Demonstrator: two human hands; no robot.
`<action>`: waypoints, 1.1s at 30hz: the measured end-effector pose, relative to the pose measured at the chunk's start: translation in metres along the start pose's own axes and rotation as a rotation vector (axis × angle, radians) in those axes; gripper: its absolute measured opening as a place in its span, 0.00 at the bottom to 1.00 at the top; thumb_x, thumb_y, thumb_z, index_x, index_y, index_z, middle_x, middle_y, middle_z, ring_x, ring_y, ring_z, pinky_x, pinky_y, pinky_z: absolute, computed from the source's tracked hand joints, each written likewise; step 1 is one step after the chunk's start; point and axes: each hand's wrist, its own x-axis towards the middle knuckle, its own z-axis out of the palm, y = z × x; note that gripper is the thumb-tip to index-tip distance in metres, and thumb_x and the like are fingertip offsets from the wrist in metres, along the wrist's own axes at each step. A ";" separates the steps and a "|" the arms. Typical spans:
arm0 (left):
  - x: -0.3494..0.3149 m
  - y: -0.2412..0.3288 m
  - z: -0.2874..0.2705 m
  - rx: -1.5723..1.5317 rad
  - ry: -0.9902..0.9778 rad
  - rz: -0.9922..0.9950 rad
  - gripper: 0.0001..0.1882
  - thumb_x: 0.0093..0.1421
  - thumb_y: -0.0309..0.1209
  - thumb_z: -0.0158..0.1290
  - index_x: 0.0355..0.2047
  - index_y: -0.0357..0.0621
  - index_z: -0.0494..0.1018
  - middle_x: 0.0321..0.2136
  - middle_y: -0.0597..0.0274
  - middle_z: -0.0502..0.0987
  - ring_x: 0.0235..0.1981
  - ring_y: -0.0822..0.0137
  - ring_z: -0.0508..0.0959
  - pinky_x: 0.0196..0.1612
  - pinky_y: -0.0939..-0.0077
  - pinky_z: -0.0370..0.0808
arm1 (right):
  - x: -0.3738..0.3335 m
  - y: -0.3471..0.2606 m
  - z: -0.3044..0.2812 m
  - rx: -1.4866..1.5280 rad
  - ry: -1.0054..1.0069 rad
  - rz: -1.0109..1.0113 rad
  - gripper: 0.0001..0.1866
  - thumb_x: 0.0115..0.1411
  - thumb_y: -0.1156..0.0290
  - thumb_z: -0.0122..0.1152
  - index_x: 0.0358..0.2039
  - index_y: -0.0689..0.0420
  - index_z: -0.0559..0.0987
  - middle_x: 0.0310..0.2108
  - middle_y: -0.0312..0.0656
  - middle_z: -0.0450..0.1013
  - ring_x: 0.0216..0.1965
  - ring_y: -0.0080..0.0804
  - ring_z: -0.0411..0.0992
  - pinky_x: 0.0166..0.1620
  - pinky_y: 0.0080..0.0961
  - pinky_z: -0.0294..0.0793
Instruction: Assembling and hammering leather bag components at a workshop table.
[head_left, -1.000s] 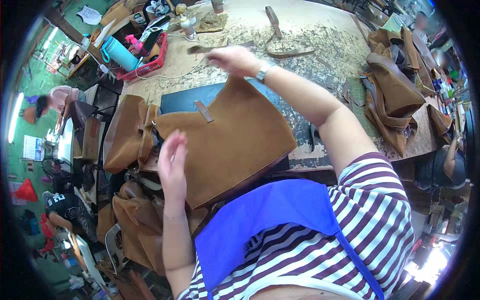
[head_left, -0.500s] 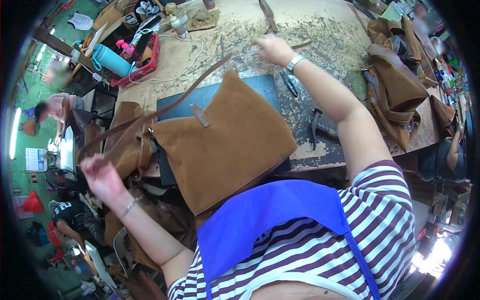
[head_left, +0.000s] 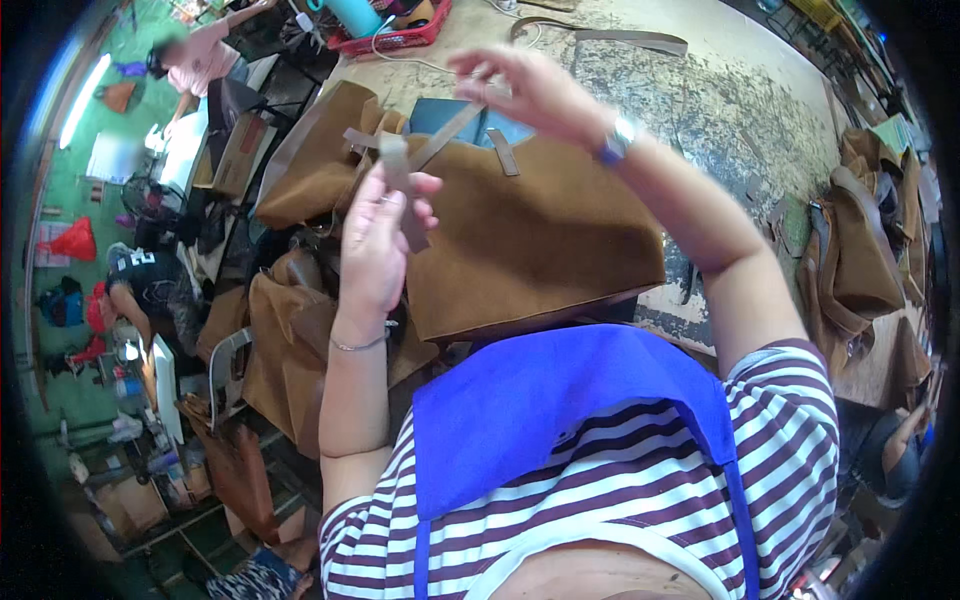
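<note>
A brown suede-like tote bag lies in front of me, with a small leather tab at its top edge. My left hand, raised at the bag's left side, is closed around a narrow leather strap. A flat piece of the strap stands up from its fingers and another hangs below them. Over the bag's top edge, my right hand has its bent fingers on the strap's other stretch, slightly blurred. Part of a dark blue mat shows behind the bag.
More brown bags sit beside the left hand, with others lower left and a pile at the right. Another strap and a red basket lie on the worn table. A person is at far left.
My hands have come closer together, the left moving right and up beside the bag. The strap, stretched long between them before, now spans a short gap. The view has shifted.
</note>
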 end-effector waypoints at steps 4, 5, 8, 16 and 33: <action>-0.019 -0.014 0.014 -0.021 -0.036 -0.051 0.21 0.67 0.26 0.38 0.60 0.38 0.57 0.45 0.56 0.74 0.35 0.77 0.73 0.41 0.82 0.72 | -0.066 -0.072 0.006 0.206 -0.027 -0.076 0.14 0.55 0.72 0.63 0.43 0.55 0.76 0.35 0.38 0.77 0.34 0.26 0.75 0.39 0.24 0.74; -0.023 -0.019 0.016 0.010 -0.040 -0.086 0.21 0.67 0.28 0.39 0.60 0.38 0.58 0.46 0.55 0.74 0.36 0.76 0.75 0.42 0.82 0.72 | -0.079 -0.078 0.009 0.223 0.015 -0.045 0.14 0.53 0.73 0.64 0.41 0.55 0.77 0.33 0.39 0.76 0.33 0.29 0.76 0.37 0.25 0.74; -0.034 -0.034 0.020 0.066 -0.074 -0.169 0.21 0.68 0.30 0.41 0.59 0.37 0.59 0.46 0.55 0.75 0.39 0.75 0.76 0.44 0.82 0.72 | -0.106 -0.080 0.015 0.230 0.108 0.006 0.14 0.51 0.75 0.65 0.39 0.55 0.77 0.31 0.39 0.76 0.32 0.31 0.76 0.36 0.26 0.75; -0.052 -0.066 0.047 0.110 -0.171 -0.220 0.18 0.67 0.28 0.42 0.56 0.35 0.64 0.44 0.60 0.75 0.39 0.74 0.77 0.45 0.81 0.73 | -0.141 -0.069 0.010 -0.041 0.058 -0.053 0.09 0.50 0.72 0.64 0.34 0.53 0.77 0.29 0.39 0.75 0.31 0.34 0.74 0.35 0.28 0.74; -0.056 -0.044 0.055 0.334 -0.479 -0.204 0.13 0.65 0.27 0.46 0.48 0.39 0.71 0.28 0.68 0.76 0.24 0.82 0.68 0.29 0.87 0.68 | -0.151 -0.080 -0.004 1.480 0.191 0.762 0.22 0.67 0.52 0.41 0.48 0.57 0.70 0.34 0.40 0.73 0.38 0.30 0.73 0.47 0.35 0.73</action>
